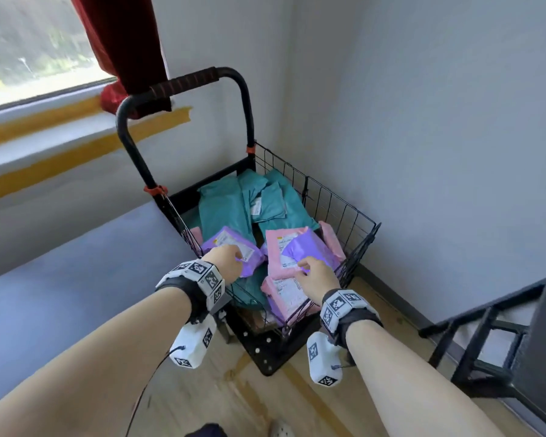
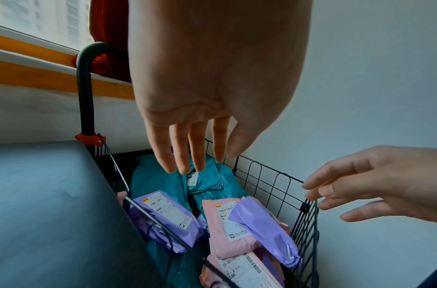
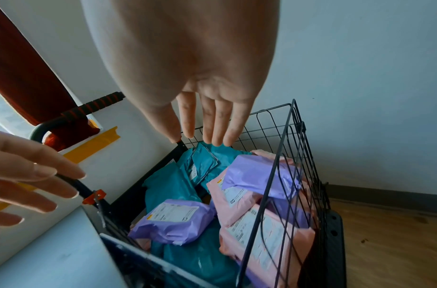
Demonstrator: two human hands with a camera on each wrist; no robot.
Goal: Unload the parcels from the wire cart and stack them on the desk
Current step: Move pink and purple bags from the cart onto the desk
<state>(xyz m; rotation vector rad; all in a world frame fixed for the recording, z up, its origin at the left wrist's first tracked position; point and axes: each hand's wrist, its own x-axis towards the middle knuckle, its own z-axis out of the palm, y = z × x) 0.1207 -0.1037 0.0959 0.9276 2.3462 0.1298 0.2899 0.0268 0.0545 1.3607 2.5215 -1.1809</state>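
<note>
A black wire cart (image 1: 334,200) stands in the room's corner, filled with teal, pink and purple parcels. My left hand (image 1: 224,261) hovers with straight fingers over a purple parcel (image 1: 234,244) at the cart's left. Above a second purple parcel (image 1: 309,247), which lies on a pink parcel (image 1: 284,288), my right hand (image 1: 316,275) is spread and holds nothing. In the left wrist view my left hand (image 2: 187,155) hangs above the purple parcel (image 2: 163,216). The right wrist view shows my right hand (image 3: 200,124) above the cart's parcels (image 3: 256,175). Teal parcels (image 1: 224,206) fill the back.
The grey desk (image 1: 60,272) adjoins the cart's left side. A black frame (image 1: 501,342) stands at the right on the wooden floor (image 1: 297,402). The cart's tall handle (image 1: 183,86) rises at the back near a red curtain (image 1: 120,42). Walls close the corner behind.
</note>
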